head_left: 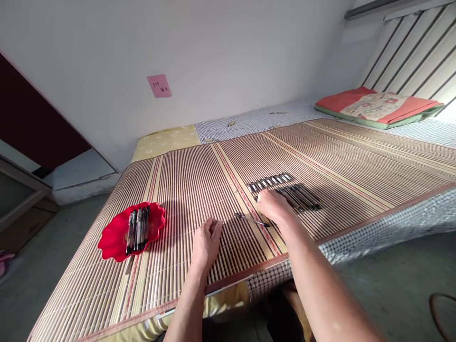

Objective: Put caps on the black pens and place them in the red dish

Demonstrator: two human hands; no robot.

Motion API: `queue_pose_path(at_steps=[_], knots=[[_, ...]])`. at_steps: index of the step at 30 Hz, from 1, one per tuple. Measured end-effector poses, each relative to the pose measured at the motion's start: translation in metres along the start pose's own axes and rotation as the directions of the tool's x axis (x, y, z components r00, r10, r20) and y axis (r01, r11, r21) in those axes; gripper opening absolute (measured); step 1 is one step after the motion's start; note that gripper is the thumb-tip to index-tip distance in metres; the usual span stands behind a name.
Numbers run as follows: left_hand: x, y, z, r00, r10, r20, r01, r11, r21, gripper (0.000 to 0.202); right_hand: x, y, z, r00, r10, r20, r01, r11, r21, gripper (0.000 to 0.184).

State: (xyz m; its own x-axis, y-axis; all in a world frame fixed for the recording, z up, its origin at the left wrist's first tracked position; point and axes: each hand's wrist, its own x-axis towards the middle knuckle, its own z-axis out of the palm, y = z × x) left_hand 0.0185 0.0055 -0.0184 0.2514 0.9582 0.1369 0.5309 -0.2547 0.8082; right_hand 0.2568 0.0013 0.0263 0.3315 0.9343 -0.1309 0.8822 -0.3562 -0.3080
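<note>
My right hand [273, 205] is closed at the left end of a row of short dark pieces that look like pen caps [270, 181]. Its fingertips are hidden, so whatever they pinch cannot be made out. Partly behind that hand, several dark pens [301, 197] lie side by side on the bamboo mat [185, 190]. Between my two hands a single pen [252, 219] lies slantwise on the mat. My left hand [207, 240] rests on the mat to the left of this pen, fingers curled in, with nothing seen in it.
A red scalloped plate [114, 232] at the left holds several clear-barrelled pens [138, 228]. Folded red and floral bedding [379, 107] lies at the far right, before a slatted bed rail [413, 52]. A pink note [159, 86] sticks to the white wall. The mat's front edge is near my forearms.
</note>
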Motion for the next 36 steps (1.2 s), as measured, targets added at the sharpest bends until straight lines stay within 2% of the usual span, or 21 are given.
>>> queue_pose_path(at_steps=[6,12,15,20,25,29,36], knots=[[-0.001,0.002,0.0,0.999,0.007,0.046,-0.007,1.0,0.004,0.035,0.004,0.001,0.0,1.0,0.011,-0.009,-0.011,1.0,-0.025,0.025],[-0.001,0.005,-0.003,0.994,-0.003,0.112,-0.002,0.999,0.044,0.036,0.0,-0.003,0.0,0.998,0.026,0.051,-0.024,0.999,-0.039,0.024],[-0.001,0.006,-0.004,0.993,-0.009,0.118,0.005,1.0,0.029,0.036,-0.001,-0.005,-0.003,0.999,0.013,0.04,-0.011,0.999,-0.041,0.025],[-0.001,0.004,-0.003,0.993,-0.002,0.122,-0.001,1.0,0.024,0.037,0.0,-0.004,-0.003,0.997,0.064,0.031,-0.062,0.996,-0.059,0.028],[-0.001,0.002,-0.002,0.993,0.007,0.12,-0.01,1.0,0.022,0.036,-0.004,-0.006,-0.002,0.999,0.02,0.048,-0.018,0.999,-0.034,0.022],[0.0,0.002,-0.002,0.993,0.005,0.116,-0.006,1.0,0.013,0.035,-0.003,-0.005,-0.003,0.999,0.024,0.033,-0.023,0.999,-0.039,0.025],[-0.002,0.004,-0.003,0.992,0.006,0.124,-0.01,1.0,0.029,0.035,0.003,-0.01,0.01,0.999,0.012,0.039,-0.01,0.999,-0.034,0.02]])
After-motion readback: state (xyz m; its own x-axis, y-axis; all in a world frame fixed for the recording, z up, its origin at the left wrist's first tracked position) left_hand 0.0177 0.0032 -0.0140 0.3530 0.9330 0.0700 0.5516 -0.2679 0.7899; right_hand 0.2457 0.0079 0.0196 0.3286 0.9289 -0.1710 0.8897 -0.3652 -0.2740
